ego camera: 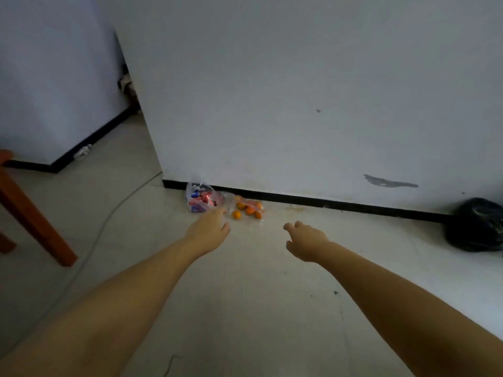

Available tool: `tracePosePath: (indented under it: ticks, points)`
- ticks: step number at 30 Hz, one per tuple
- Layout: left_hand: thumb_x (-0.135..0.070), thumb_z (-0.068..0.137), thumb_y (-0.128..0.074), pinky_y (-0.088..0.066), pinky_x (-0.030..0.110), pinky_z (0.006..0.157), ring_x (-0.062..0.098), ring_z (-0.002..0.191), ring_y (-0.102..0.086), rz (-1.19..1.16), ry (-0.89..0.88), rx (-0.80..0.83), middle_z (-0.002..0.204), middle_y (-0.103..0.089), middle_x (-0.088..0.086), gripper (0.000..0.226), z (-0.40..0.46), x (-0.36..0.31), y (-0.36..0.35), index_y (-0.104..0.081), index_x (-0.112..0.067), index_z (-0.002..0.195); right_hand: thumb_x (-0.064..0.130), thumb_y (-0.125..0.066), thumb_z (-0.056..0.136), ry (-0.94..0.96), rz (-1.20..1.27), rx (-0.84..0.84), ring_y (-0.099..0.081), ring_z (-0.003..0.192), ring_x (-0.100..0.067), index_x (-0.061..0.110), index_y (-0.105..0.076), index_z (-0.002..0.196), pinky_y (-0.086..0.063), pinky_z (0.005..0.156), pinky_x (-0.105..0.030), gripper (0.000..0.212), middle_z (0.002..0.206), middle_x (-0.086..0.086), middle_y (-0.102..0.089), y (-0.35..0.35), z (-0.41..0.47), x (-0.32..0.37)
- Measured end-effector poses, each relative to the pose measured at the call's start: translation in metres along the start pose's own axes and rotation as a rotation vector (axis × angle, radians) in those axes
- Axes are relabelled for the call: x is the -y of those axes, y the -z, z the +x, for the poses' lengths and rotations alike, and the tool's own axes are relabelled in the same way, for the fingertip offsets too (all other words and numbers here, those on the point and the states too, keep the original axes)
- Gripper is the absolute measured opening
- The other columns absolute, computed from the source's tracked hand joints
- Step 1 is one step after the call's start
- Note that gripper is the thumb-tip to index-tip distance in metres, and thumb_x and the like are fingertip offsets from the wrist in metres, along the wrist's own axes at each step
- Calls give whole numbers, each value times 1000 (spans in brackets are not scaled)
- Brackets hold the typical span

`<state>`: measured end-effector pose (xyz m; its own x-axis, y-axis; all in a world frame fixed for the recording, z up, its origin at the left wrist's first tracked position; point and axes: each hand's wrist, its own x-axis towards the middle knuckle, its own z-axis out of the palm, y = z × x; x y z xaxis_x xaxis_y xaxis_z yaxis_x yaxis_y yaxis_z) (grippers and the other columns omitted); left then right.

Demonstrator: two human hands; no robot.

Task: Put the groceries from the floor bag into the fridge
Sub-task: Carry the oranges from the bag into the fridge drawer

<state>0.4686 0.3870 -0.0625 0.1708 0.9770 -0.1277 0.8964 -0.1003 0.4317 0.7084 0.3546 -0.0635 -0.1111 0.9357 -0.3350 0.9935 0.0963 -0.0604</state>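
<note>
Head camera is looking down at a pale tiled floor (pixel 245 308) with both bare arms stretched out forward. Groceries are right at the foot of the white wall (pixel 299 91), against the black skirting: a clear plastic bag (pixel 200 201) with red and blue packets in it, and just to its right a bunch of small oranges (pixel 248 209) in thin clear plastic. Left hand (pixel 209 229) is out over the floor, its fingertips just short of the packet bag and close beside the nearest orange, grip relaxed and holding nothing. Right hand (pixel 306 239) is off to the right of the oranges, a bit further from them, fingers loosely curled, also holding nothing. Wooden chair leg (pixel 35 219) on the left, black bin bag (pixel 476 224) far right by the wall.
</note>
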Motion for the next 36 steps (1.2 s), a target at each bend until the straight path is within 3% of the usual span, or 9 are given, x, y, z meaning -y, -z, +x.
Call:
tracePosePath:
  ticks: [10, 15, 20, 27, 33, 36]
  points:
    - [-24, 92, -46, -47, 38, 82, 30, 100, -57, -30, 48, 37, 116, -57, 13, 29, 194, 60, 21, -52, -10, 116, 27, -40, 96, 55, -14, 56, -49, 121, -33, 18, -27, 144, -44, 92, -42, 51, 141, -12, -39, 50, 213, 14]
    - [-24, 92, -47, -44, 35, 74, 27, 90, -55, -3, 15, 65, 104, -59, 12, 15, 323, 89, 43, -52, -11, 99, 27, -39, 98, -21, 94, 73, -47, 125, -32, 24, -22, 148, -42, 98, -41, 53, 143, -12, -40, 78, 319, 8]
    - [-19, 89, -45, -50, 41, 78, 27, 87, -56, 30, -3, 145, 100, -62, 13, 12, 438, 103, 54, -56, -12, 91, 27, -39, 97, -131, 231, 108, -51, 119, -31, 20, -28, 144, -46, 94, -40, 49, 138, -11, -43, 81, 406, -5]
    - [-26, 96, -45, -49, 36, 76, 25, 90, -60, -23, -68, 361, 106, -61, 13, 30, 550, 112, -30, -51, -9, 119, 30, -39, 98, -189, 306, 256, -54, 115, -28, 20, -30, 142, -48, 92, -36, 46, 137, -9, -43, 31, 523, -51]
    - [-25, 95, -43, -51, 41, 86, 23, 99, -58, -24, -17, 476, 119, -55, 9, 33, 636, 149, -128, -49, -13, 125, 27, -39, 98, -199, 362, 330, -54, 115, -27, 19, -32, 141, -45, 90, -34, 45, 137, -8, -44, -39, 635, -96]
    - [-24, 95, -41, -48, 36, 91, 20, 106, -54, -15, -87, 523, 125, -52, 6, 35, 685, 180, -203, -47, -16, 128, 27, -38, 98, -184, 362, 387, -53, 116, -27, 20, -31, 142, -46, 92, -35, 45, 137, -8, -44, -108, 698, -112]
